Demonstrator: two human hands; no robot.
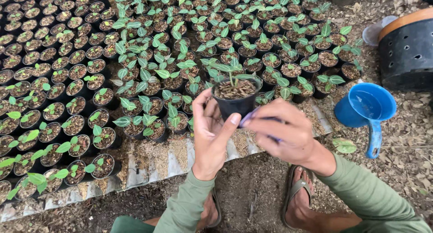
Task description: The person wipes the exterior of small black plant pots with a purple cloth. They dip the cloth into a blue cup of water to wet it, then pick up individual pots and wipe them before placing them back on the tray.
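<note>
Crowding behind the small black pot (235, 97) that both hands (212, 129) (282, 131) hold, potted seedlings (149, 70) flank a blue scoop (365, 109).

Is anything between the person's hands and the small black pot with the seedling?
No. The left hand already grips the small black pot directly, thumb on its front wall. The right hand is just beside it, holding a blurred purple object near the pot's lower edge, with nothing visible between.
</note>
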